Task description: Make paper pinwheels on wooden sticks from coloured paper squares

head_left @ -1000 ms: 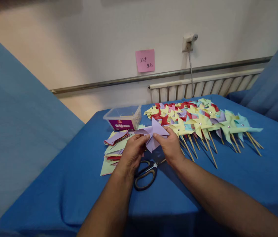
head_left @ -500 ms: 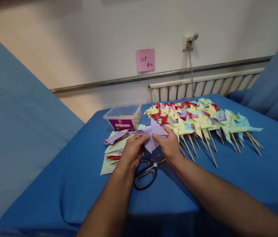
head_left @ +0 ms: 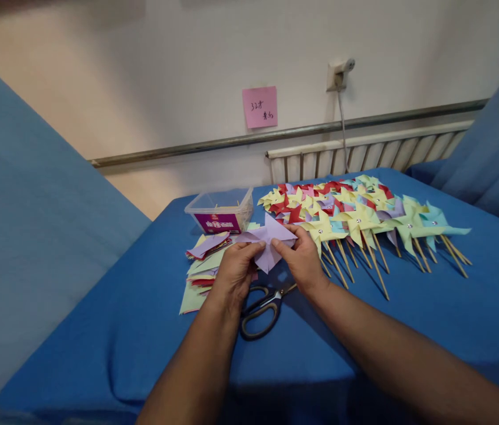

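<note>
Both hands meet over the middle of the blue worktop point(head_left: 143, 330) and hold 1 piece of lilac paper point(head_left: 268, 243), folded into pointed flaps. The left hand point(head_left: 234, 273) pinches the left side of the paper, with its fingers point(head_left: 249, 249) closed on the edge. The right hand point(head_left: 302, 262) pinches the right side, and its fingers point(head_left: 281, 251) are also pressed together on the paper. The paper is lifted a little above the cloth, between the 2 hands, and 1 of its points shows upward.

Just below the hands lie scissors point(head_left: 262, 307) with dark handles. They rest flat on the worktop, handles toward the person, and the blades go under the right hand.

To the left of the hands is a loose stack of paper squares point(head_left: 200, 271) in green, yellow, red and lilac. Behind this stack stands a clear plastic box point(head_left: 220, 211) with a purple label.

To the right, many finished pinwheels point(head_left: 355, 215) lie in overlapping rows, with their wooden sticks point(head_left: 380, 274) pointing toward the person. The nearest pinwheel is just beside the right hand.

On the wall behind is a pink note point(head_left: 259, 107) with handwriting, and near it a socket point(head_left: 338, 74) with a cable going down. A radiator point(head_left: 364, 154) runs along the wall behind the worktop.
</note>
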`<action>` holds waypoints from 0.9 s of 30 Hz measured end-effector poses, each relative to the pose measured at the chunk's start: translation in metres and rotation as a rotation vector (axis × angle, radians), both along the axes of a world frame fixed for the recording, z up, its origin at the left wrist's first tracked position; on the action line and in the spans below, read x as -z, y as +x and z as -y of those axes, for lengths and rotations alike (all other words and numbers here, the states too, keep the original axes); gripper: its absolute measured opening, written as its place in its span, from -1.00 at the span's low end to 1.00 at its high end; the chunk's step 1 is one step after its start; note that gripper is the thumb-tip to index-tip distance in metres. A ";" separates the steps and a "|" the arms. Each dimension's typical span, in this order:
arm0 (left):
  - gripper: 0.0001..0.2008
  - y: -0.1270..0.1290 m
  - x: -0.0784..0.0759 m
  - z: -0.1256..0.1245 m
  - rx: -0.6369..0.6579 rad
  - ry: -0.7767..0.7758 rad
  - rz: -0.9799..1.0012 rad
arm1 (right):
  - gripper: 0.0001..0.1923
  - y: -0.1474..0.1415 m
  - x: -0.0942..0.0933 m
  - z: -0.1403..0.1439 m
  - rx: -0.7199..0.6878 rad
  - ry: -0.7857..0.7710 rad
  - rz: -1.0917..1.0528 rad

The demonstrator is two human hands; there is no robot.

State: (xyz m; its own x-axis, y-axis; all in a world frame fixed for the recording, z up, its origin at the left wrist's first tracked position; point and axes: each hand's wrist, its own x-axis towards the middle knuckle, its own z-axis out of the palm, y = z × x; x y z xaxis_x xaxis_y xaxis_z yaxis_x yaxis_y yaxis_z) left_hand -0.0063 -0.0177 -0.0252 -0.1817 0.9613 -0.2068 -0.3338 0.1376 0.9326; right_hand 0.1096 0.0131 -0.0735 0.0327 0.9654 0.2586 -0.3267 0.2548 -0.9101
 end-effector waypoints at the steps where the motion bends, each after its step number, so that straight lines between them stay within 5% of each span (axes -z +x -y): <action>1: -0.83 -0.002 0.000 -0.001 -0.009 0.014 0.032 | -0.56 0.001 -0.001 0.001 0.011 0.061 0.013; 5: -0.80 -0.009 -0.003 -0.005 -0.068 0.069 0.156 | -0.43 0.010 -0.008 0.005 0.105 0.328 0.209; 11: -0.80 -0.012 -0.009 -0.003 -0.047 0.042 0.248 | -0.63 0.018 -0.017 0.012 0.183 0.651 0.596; 18: -0.77 -0.011 -0.004 -0.003 -0.007 0.086 0.188 | -0.90 0.020 -0.020 0.011 0.186 0.648 0.620; 27: -0.83 -0.008 -0.004 0.001 0.012 0.046 0.104 | -0.95 0.018 -0.022 0.015 0.209 0.580 0.560</action>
State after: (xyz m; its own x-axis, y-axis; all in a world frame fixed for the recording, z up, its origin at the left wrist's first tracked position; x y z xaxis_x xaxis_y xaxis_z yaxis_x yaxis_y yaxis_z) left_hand -0.0146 -0.0185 -0.0214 -0.1500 0.9722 -0.1796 -0.4273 0.1000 0.8986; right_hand 0.1280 -0.0017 -0.0515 -0.0849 0.6621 0.7446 0.2417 0.7387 -0.6292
